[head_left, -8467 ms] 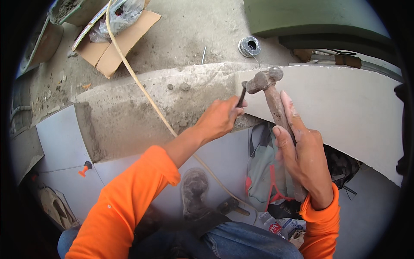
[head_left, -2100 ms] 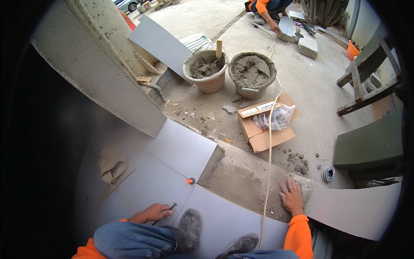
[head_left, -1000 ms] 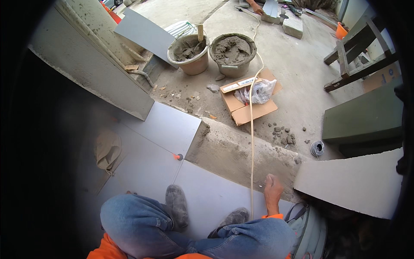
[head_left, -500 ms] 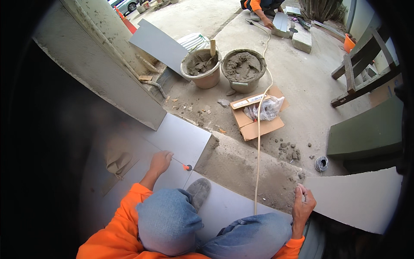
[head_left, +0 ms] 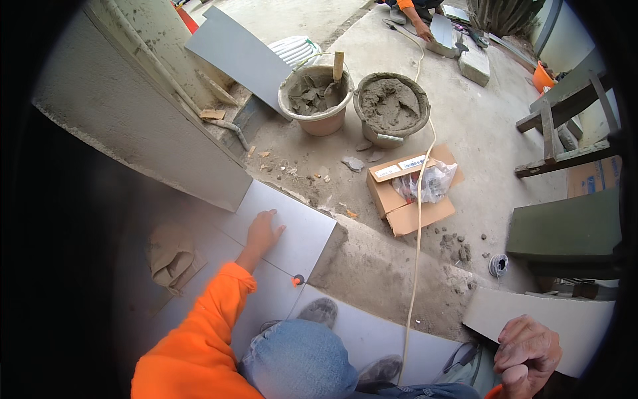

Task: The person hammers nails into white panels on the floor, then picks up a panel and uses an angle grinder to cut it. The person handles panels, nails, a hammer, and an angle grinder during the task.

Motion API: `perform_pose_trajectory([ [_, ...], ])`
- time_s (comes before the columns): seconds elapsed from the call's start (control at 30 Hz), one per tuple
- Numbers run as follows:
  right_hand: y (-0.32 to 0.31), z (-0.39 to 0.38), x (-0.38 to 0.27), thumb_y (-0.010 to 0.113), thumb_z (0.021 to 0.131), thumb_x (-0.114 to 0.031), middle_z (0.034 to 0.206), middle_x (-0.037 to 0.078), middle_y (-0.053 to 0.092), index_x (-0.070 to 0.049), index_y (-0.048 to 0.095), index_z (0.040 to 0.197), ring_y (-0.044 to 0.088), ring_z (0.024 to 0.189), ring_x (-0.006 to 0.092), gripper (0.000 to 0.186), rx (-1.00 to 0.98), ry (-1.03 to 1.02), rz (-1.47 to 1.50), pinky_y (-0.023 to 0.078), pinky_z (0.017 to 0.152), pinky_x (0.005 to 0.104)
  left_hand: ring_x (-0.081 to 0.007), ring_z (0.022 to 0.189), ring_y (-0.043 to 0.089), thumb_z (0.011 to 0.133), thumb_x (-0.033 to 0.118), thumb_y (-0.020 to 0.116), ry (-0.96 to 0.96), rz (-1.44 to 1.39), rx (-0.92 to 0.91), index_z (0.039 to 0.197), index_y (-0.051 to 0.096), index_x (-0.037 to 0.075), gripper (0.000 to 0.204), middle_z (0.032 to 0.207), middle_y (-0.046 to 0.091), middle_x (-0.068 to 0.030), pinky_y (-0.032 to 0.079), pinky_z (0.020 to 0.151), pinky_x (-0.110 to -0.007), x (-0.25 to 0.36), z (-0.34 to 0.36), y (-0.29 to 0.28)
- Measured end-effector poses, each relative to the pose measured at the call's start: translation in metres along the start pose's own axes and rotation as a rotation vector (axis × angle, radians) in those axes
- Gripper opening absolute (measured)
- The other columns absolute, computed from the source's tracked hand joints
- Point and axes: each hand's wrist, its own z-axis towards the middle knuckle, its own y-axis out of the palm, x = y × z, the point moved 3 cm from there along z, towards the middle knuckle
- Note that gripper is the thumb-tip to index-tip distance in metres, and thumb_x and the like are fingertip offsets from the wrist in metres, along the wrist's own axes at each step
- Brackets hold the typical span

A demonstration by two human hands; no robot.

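Observation:
My left hand (head_left: pixel 264 234) rests on a pale floor tile (head_left: pixel 302 223), its fingers apart and nothing in them. Near that hand, a small orange and black tile spacer (head_left: pixel 297 280) sits where tile joints meet. At the lower right, my right hand (head_left: pixel 528 349) is raised with the fingers curled toward the thumb; whether it holds something is hidden. Below and behind it lies a large loose tile (head_left: pixel 531 309). A strip of rough mortar bed (head_left: pixel 379 266) runs beside the laid tiles, lower than their edge.
Two buckets of mortar (head_left: pixel 314 123) (head_left: pixel 392 136) stand ahead, one with a wooden-handled tool. A cream cable (head_left: pixel 420 206) crosses an opened cardboard box (head_left: pixel 405 213) and the mortar bed. A wire spool (head_left: pixel 498 265) lies at right. A co-worker's hand (head_left: pixel 422 30) touches a block far off.
My left hand has moved forward from beside the spacer onto the farther tile. My right hand has come back toward me and to the right, its fingers more curled. My view has shifted.

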Motion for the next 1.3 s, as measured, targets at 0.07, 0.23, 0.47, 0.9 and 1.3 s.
perform_pose_trajectory([
  [0.07, 0.028, 0.025, -0.015, 0.084, 0.089, -0.049, 0.073, 0.007, 0.062, -0.004, 0.066, 0.086, 0.055, 0.065, 0.0198, 0.049, -0.070, -0.012, -0.037, 0.043, 0.063, 0.0350, -0.0415, 0.135, 0.052, 0.095, 0.033, 0.075, 0.083, 0.049, 0.026, 0.145, 0.053, 0.006, 0.061, 0.144, 0.055, -0.0237, 0.043, 0.112, -0.052, -0.002, -0.017, 0.017],
  [0.23, 0.069, 0.044, -0.027, 0.086, 0.066, -0.063, 0.071, 0.004, 0.055, -0.003, 0.064, 0.081, 0.048, 0.063, 0.0194, 0.066, -0.076, -0.071, -0.076, 0.040, 0.061, 0.0355, -0.0463, 0.141, 0.043, 0.096, 0.030, 0.075, 0.049, 0.054, 0.121, 0.152, 0.046, 0.005, 0.068, 0.156, 0.042, -0.0273, 0.035, 0.114, -0.059, -0.012, -0.043, 0.038],
  [0.47, 0.080, 0.058, -0.032, 0.088, 0.083, -0.041, 0.068, 0.002, 0.051, -0.004, 0.061, 0.079, 0.043, 0.059, 0.0175, 0.046, -0.161, -0.113, -0.149, 0.037, 0.058, 0.0357, -0.0483, 0.140, 0.042, 0.102, 0.026, 0.067, 0.070, -0.047, 0.146, 0.156, 0.044, 0.005, 0.062, 0.158, 0.040, -0.0275, 0.032, 0.118, -0.058, -0.019, -0.048, 0.037],
  [0.9, -0.057, -0.062, -0.060, 0.063, 0.108, -0.046, 0.118, 0.012, 0.066, -0.001, 0.067, 0.128, 0.060, 0.123, 0.0260, 0.050, 0.807, 0.152, -1.428, 0.045, 0.113, 0.0421, -0.0394, 0.152, 0.036, 0.105, 0.026, 0.061, 0.043, -0.048, 0.129, 0.157, 0.045, 0.008, 0.058, 0.161, 0.043, -0.0226, 0.023, 0.124, -0.056, -0.020, -0.027, 0.052],
  [1.3, -0.201, -0.134, -0.015, 0.062, 0.098, -0.071, 0.165, 0.025, 0.031, -0.032, 0.051, 0.158, 0.031, 0.154, 0.0376, 0.073, 1.069, 0.404, -2.666, 0.038, 0.120, 0.0525, -0.0403, 0.149, 0.040, 0.106, 0.019, 0.060, 0.106, 0.077, 0.107, 0.155, 0.049, 0.003, 0.052, 0.159, 0.047, -0.0217, 0.027, 0.124, -0.052, 0.016, 0.008, 0.059],
])
